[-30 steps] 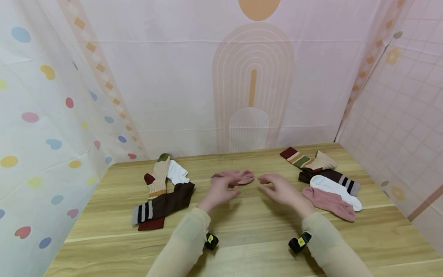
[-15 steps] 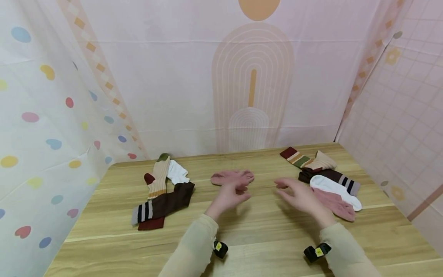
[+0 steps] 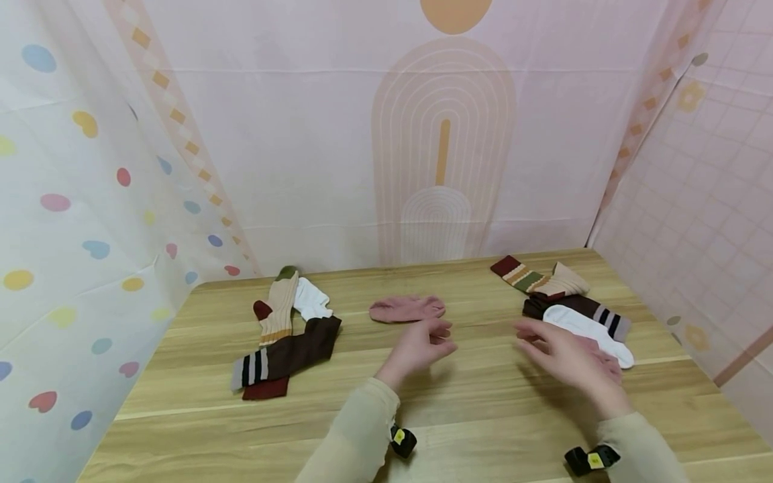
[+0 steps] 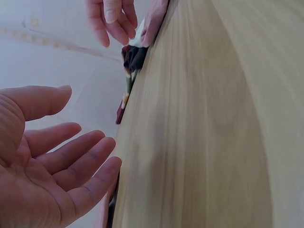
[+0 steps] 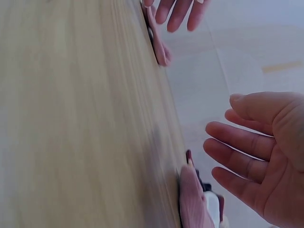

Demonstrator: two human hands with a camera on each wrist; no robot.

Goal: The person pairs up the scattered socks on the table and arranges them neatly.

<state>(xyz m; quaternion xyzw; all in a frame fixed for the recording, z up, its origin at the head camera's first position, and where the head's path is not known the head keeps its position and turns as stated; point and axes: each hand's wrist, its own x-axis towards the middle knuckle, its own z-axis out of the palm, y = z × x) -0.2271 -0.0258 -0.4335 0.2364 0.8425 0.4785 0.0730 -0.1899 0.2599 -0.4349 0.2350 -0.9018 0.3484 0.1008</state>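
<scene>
My left hand (image 3: 418,350) hovers over the middle of the table with fingers relaxed and nothing in them. Just beyond its fingertips a pink sock (image 3: 406,309) lies flat. In the left wrist view the left palm (image 4: 33,185) shows bare. My right hand (image 3: 564,359), also holding nothing, hangs over the right part of the table. It hides much of a second pink sock (image 3: 608,364); that sock shows better in the right wrist view as a pink ribbed cuff (image 5: 192,197). Beside it lies a white sock (image 3: 588,330).
Farther back on the right are a brown sock (image 3: 576,305) with striped cuff and a striped multicolour sock (image 3: 525,276). On the left lie a beige sock (image 3: 280,302), a white sock (image 3: 312,300), a brown sock (image 3: 302,350) and a dark red piece (image 3: 266,388). Curtains (image 3: 302,147) border the table.
Both hands have drawn back toward the near edge and to the right, the right hand farther, now over the right-hand pink sock. The central pink sock is uncovered; the socks stay put.
</scene>
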